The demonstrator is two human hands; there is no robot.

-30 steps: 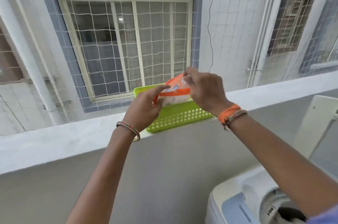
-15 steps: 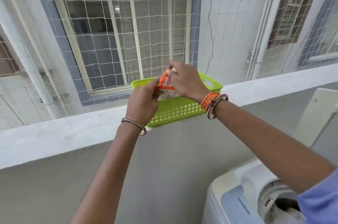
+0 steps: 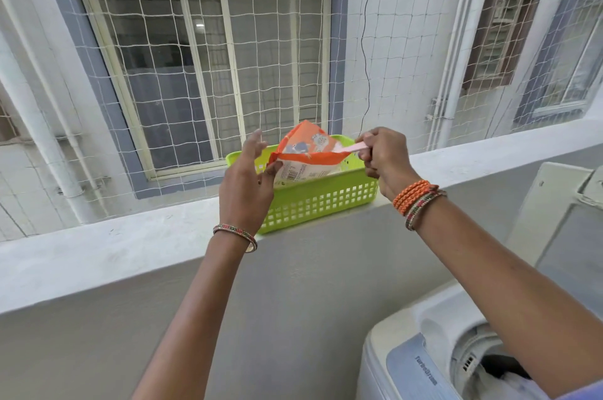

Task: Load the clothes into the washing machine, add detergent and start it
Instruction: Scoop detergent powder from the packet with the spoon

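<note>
Left hand point(image 3: 246, 182) pinching the orange detergent pouch point(image 3: 305, 155) standing in the green basket point(image 3: 318, 200) on the ledge point(image 3: 98, 256), right hand point(image 3: 383, 155) gripping what looks like a pink scoop; clothes point(image 3: 509, 380) already in washing machine point(image 3: 424, 367), detergent and start remaining.

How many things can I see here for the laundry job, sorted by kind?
Green baskets: 1, on the ledge
Orange detergent packets: 1, in the basket
Washing machines: 1, lid open
Hands: 2, left and right
Total: 5
</note>
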